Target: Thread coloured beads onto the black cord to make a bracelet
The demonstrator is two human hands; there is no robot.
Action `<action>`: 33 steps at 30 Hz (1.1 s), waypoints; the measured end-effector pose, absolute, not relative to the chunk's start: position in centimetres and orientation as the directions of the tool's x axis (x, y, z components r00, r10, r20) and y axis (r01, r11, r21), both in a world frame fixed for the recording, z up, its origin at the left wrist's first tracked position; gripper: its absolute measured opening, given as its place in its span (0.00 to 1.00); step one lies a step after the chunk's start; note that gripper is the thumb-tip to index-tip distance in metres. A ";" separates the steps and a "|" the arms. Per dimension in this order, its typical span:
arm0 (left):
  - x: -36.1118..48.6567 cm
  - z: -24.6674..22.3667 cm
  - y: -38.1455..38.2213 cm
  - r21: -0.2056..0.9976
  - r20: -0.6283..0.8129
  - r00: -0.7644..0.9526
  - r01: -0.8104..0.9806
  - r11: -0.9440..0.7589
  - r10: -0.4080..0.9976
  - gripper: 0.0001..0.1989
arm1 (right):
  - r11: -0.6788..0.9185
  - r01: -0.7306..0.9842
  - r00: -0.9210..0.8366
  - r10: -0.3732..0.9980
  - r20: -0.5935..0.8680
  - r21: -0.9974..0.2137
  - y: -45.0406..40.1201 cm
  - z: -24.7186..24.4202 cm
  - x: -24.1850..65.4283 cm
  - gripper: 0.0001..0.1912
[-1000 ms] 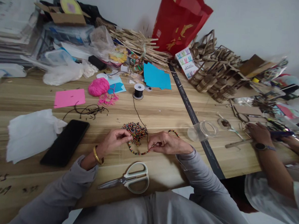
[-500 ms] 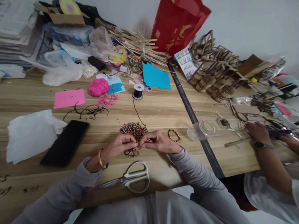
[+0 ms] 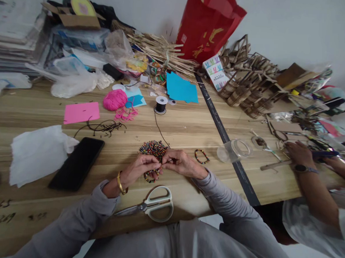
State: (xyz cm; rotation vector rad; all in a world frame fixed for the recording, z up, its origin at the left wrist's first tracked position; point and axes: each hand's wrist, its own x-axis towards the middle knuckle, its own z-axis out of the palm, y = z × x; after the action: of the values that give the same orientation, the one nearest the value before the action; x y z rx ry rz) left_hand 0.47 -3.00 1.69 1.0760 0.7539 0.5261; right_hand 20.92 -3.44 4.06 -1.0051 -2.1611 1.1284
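Note:
My left hand [image 3: 141, 169] pinches the end of a beaded strand [image 3: 150, 178], which hangs in a loop below the fingers. Fingertip to fingertip with it, my right hand [image 3: 180, 162] is closed on the black cord [image 3: 160, 130]. That cord runs up to a white-rimmed spool [image 3: 161, 104]. Just behind my hands lies a pile of multicoloured beads [image 3: 152, 148]. A finished-looking bead loop [image 3: 202, 156] rests to the right of my right hand. Scissors with white handles [image 3: 158, 204] lie in front of my hands. Exactly how the fingertips meet is too small to tell.
To the left are a black phone [image 3: 76, 163], white tissue [image 3: 36, 152] and pink yarn [image 3: 115, 99]. A clear round container [image 3: 234, 150] sits over a dark strip [image 3: 219, 127]. Another person's hand [image 3: 300, 153] works at the right, near small woven baskets [image 3: 239, 96].
My fingertips have drawn slightly closer together at the strand. The whole view has shifted a little; the objects on the table stay in place.

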 end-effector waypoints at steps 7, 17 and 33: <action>0.4 1.4 -2.8 0.914 -0.289 0.650 -0.030 0.404 0.703 0.15 | 0.383 0.394 -0.616 0.784 0.069 -0.836 -3.3 4.6 21.1 0.11; 0.4 1.3 -2.9 0.915 -0.310 0.640 0.000 0.404 0.703 0.15 | 0.441 0.416 -0.682 0.730 0.049 -0.795 -3.4 5.0 21.3 0.10; 0.5 1.5 -2.9 0.911 -0.330 0.614 0.009 0.412 0.717 0.15 | 0.278 0.445 -0.638 0.765 -0.084 -0.851 -4.5 6.1 21.3 0.05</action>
State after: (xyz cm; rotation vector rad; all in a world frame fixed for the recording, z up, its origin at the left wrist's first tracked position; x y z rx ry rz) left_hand 0.49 -2.92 1.55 1.0666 0.8102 0.5121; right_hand 21.29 -4.46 6.06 -1.0995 -2.2113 1.3008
